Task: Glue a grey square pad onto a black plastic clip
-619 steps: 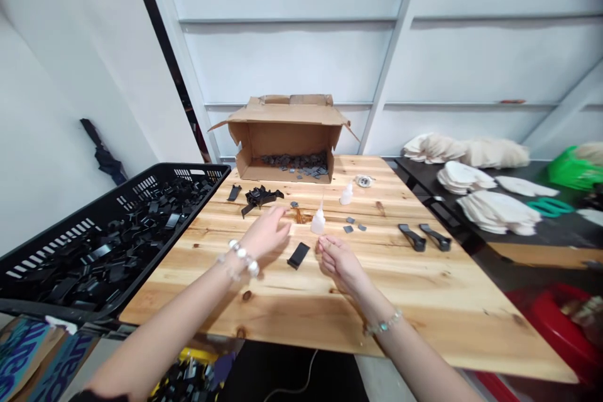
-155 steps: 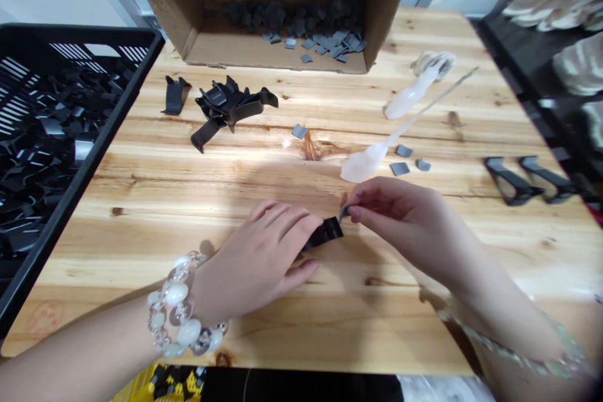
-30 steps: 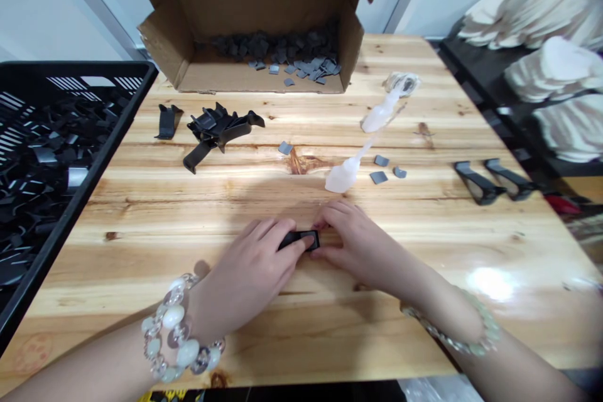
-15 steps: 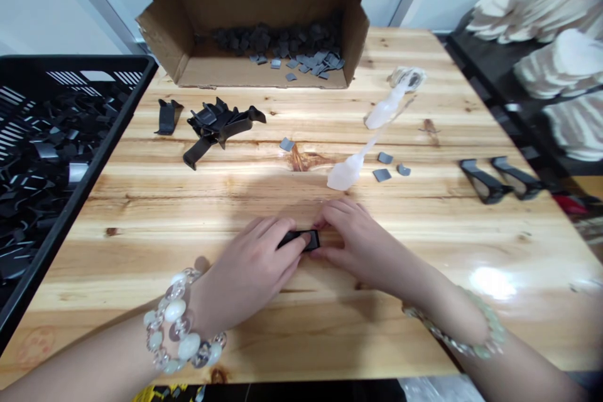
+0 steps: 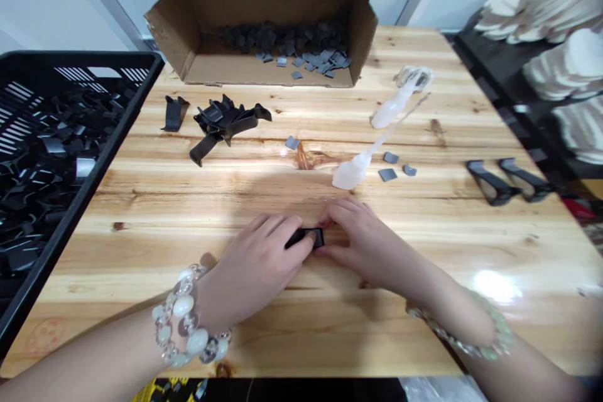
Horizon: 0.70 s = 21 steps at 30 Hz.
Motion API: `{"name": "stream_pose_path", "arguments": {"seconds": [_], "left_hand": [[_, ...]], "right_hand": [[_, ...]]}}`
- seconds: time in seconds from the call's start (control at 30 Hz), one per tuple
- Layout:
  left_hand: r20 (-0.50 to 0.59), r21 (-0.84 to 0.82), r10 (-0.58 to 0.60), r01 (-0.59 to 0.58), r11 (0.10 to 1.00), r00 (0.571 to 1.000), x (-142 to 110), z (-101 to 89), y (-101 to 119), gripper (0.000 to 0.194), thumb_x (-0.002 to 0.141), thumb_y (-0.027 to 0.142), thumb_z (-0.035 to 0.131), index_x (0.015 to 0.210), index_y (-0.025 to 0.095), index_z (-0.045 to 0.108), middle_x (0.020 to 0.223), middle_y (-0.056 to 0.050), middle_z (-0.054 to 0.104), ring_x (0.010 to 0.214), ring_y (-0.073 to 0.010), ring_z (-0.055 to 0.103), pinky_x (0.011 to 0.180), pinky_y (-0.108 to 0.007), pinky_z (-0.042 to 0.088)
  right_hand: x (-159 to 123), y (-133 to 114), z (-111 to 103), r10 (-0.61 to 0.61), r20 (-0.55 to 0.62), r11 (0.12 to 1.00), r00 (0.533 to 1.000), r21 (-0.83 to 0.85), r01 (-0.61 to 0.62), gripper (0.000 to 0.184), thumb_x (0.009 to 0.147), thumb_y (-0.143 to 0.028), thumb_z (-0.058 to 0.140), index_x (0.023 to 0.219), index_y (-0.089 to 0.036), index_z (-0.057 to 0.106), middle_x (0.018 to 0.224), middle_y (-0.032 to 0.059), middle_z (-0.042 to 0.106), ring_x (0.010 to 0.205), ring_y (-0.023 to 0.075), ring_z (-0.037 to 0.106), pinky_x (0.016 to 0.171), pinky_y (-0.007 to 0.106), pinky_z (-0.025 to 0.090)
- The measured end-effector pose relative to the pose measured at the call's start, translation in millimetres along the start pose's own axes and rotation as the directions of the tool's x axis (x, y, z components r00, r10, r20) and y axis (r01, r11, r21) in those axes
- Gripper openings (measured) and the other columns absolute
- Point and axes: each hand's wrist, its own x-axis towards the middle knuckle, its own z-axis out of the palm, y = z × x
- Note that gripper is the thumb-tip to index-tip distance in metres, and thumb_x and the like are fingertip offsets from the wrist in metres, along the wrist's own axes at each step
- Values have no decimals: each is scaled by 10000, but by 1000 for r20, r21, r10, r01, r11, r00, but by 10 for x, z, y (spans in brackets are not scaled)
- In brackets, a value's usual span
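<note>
Well, both hands curled down on a small black plastic clip (image 5: 306, 238), flat on the pine bench (image 5: 141, 213). Left hand (image 5: 252, 270) with fingers clenched over the clip's left end, right hand (image 5: 372, 251) with fingers gripping its right end, the two hands almost touching. Just ahead, a translucent squeeze bottle (image 5: 347, 176) on its side, near small grey squares (image 5: 387, 174). Farther left, a heap of black clips (image 5: 226, 122), beside a black crate (image 5: 94, 54) full of more.

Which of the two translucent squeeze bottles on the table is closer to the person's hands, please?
The lower squeeze bottle, lying just beyond the right hand; the other squeeze bottle lies farther back.
</note>
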Motion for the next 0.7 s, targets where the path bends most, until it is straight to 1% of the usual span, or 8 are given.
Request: {"name": "stream_pose_path", "arguments": {"seconds": [0.13,0.2,0.53,0.7], "left_hand": [[-41,-25,22,-23,999,999,-2,6,-13,225,949,217,455,1085,183,631,1070,-70,624,943,-228,564,811,-396,508],[-48,-25,30,-32,999,998,2,12,-12,224,952,210,453,1075,182,639,1073,-64,627,941,-222,562,812,-389,504],[-32,0,41,-41,999,999,-12,15,1,229,953,190,441,1055,171,645,1066,-66,629,941,-228,558,806,-386,488],[-40,-41,23,-25,999,999,-8,27,-3,258,957,206,449,1158,177,608,1102,-55,629,973,-220,560,874,-406,462]], "right_hand": [[1,12,10,-14,-11,1000,1000,-2,14,230,756,-261,743,862,-168,561,919,44,617,948,231,540,845,362,403],[-5,18,12,-22,-16,1000,1000,-5,22,231,760,-276,740,856,-170,559,915,46,614,944,231,541,844,363,404],[5,18,14,-12,-6,1000,1000,3,12,237,750,-258,746,845,-161,552,912,46,614,943,230,538,851,373,410],[6,8,9,2,1,1000,1000,2,-2,235,748,-254,746,850,-167,554,909,35,616,934,223,535,845,374,410]]}}
